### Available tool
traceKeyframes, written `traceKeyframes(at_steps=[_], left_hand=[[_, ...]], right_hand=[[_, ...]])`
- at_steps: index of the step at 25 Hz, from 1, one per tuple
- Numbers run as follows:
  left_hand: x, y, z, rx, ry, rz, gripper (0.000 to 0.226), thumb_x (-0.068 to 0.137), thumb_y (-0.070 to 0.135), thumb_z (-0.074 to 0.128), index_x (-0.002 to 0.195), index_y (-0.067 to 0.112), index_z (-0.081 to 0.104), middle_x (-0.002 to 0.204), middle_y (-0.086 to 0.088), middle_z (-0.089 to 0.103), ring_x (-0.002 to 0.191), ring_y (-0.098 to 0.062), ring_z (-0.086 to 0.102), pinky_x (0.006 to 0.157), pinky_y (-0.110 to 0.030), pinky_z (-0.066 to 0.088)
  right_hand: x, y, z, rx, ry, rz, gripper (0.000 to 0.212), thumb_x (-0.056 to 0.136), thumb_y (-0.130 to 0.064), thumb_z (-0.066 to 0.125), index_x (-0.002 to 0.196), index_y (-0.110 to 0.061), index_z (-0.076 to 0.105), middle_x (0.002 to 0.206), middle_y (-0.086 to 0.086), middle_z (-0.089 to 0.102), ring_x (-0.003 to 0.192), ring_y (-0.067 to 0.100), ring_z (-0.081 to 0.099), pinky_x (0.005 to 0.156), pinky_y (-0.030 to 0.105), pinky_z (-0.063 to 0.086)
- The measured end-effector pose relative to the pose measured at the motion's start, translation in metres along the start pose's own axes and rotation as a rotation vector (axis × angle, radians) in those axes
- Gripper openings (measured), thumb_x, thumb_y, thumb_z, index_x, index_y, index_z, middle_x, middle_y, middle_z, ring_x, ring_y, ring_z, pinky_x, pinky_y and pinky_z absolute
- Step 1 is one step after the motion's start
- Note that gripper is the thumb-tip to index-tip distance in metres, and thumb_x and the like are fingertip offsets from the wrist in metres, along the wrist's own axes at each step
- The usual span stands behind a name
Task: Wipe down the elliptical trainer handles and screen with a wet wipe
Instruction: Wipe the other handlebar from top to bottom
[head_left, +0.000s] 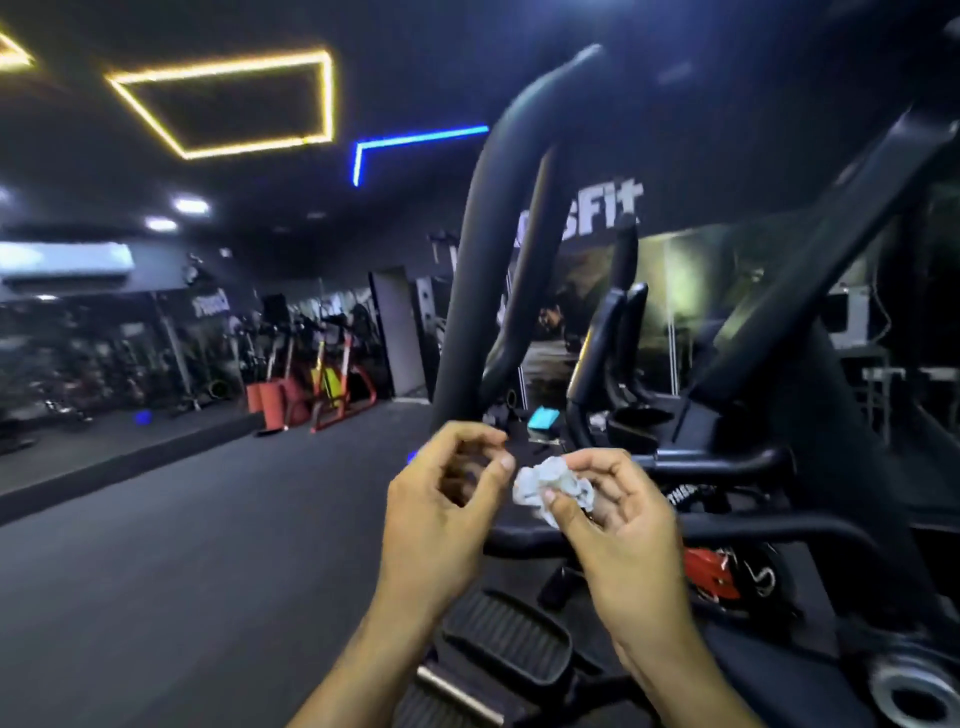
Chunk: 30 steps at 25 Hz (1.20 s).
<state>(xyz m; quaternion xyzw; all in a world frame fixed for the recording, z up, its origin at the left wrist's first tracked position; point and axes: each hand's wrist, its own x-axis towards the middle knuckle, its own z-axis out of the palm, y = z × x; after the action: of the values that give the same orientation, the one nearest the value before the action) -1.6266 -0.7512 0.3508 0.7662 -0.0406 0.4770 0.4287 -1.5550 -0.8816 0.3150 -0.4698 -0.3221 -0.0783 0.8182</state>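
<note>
At the far left stands a mirrored wall with an air conditioner above it; on the dark ceiling there is a yellow light frame and, more to the right, a blue light strip; orange gym racks stand at the back of the grey floor.

The left hand is held in front of the body, palm turned toward the camera; its fingers are curled and a little apart, the thumb near the index fingertip, and they grip nothing.

Just beside it, the right hand has the crumpled white wet wipe pinched between the thumb and the fingertips; the wipe is close to the left thumb, but whether they touch is not clear.

Behind the hands rises the long black left handle of the elliptical trainer; the wipe is well apart from it; a ribbed pedal lies under the wrists.

At the right a second dark handle leans diagonally; a small teal object lies behind the hands; a red part shows low on the machine.
</note>
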Motion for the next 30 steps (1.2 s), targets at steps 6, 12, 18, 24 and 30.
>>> traceKeyframes(at_steps=[6, 12, 18, 24, 30], left_hand=[[0.16, 0.082, 0.03, 0.422, 0.201, 0.386, 0.07, 0.086, 0.031, 0.075, 0.147, 0.029, 0.04, 0.139, 0.002, 0.05, 0.128, -0.022, 0.054, 0.11, -0.046, 0.046], [0.237, 0.123, 0.047, 0.675, 0.111, 0.24, 0.043, 0.089, 0.052, 0.072, 0.129, 0.04, 0.059, 0.108, 0.009, 0.065, 0.104, -0.027, 0.066, 0.096, -0.05, 0.055], [0.231, 0.119, 0.05, 0.608, 0.189, 0.252, 0.045, 0.085, 0.061, 0.07, 0.126, 0.046, 0.062, 0.104, 0.017, 0.068, 0.102, -0.022, 0.067, 0.091, -0.048, 0.058], [0.229, 0.119, 0.054, 0.662, 0.241, 0.26, 0.042, 0.09, 0.058, 0.07, 0.13, 0.046, 0.062, 0.104, 0.017, 0.066, 0.104, -0.014, 0.059, 0.094, -0.041, 0.054], [0.226, 0.118, 0.056, 0.531, 0.263, 0.249, 0.041, 0.104, 0.064, 0.041, 0.099, 0.033, 0.067, 0.083, 0.002, 0.07, 0.06, -0.012, 0.07, 0.073, -0.046, 0.06]], right_hand=[[0.125, -0.06, -0.027, -0.081, 0.007, -0.237, 0.031, 0.082, 0.009, 0.075, 0.091, -0.017, 0.06, 0.084, 0.004, 0.076, 0.077, 0.024, 0.073, 0.069, 0.04, 0.059], [0.293, -0.137, -0.021, -0.046, 0.218, -0.471, 0.019, 0.08, -0.019, 0.084, 0.076, -0.022, 0.066, 0.069, -0.01, 0.067, 0.065, 0.002, 0.061, 0.064, 0.037, 0.057], [0.353, -0.153, 0.026, 0.199, -0.301, -0.197, 0.019, 0.09, -0.004, 0.061, 0.098, -0.005, 0.079, 0.1, 0.012, 0.076, 0.09, 0.019, 0.069, 0.078, 0.029, 0.052], [0.33, -0.107, 0.01, 0.392, -0.208, -0.272, 0.022, 0.101, -0.004, 0.058, 0.11, -0.016, 0.075, 0.094, 0.003, 0.07, 0.087, 0.012, 0.06, 0.096, 0.029, 0.056], [0.359, -0.129, 0.02, 0.331, -0.297, -0.353, 0.018, 0.099, -0.009, 0.062, 0.111, -0.012, 0.076, 0.114, 0.007, 0.076, 0.111, 0.02, 0.069, 0.088, 0.031, 0.055]])
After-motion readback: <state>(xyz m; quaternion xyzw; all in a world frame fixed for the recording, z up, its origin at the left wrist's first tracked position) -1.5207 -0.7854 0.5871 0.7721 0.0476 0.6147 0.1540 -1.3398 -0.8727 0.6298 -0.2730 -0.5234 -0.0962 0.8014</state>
